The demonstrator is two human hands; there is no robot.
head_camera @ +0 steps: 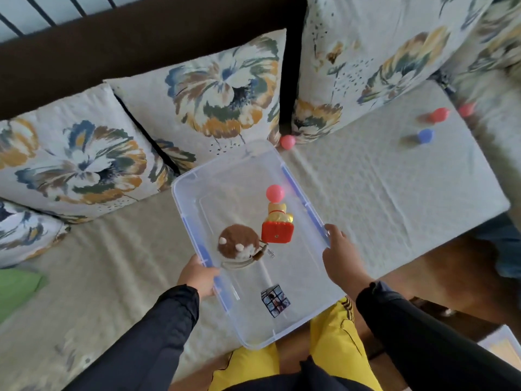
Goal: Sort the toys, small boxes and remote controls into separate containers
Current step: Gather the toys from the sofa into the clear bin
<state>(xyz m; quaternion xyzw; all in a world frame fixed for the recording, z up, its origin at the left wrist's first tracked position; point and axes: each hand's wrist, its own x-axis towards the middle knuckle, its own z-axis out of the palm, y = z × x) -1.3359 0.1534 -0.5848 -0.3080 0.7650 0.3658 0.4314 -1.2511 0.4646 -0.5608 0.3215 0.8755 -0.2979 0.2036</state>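
A clear plastic container (225,176) with blue clips is held over the sofa seat. My left hand (198,275) grips its left rim and my right hand (338,249) grips its right rim. Inside lie a pink ball (275,193), a yellow toy on a red base (277,225), a brown and white plush toy (239,244) and a small picture cube (275,301). Loose on the sofa are a pink ball (287,141) by the cushions, a red ball (439,114), a blue ball (425,136) and another pink ball (466,110) at the far right.
Floral cushions (220,88) line the back of the sofa, with a dark wooden frame (112,38) behind. A green cloth (17,286) lies at the left edge. My yellow trousers (332,334) and brown floor show below the container.
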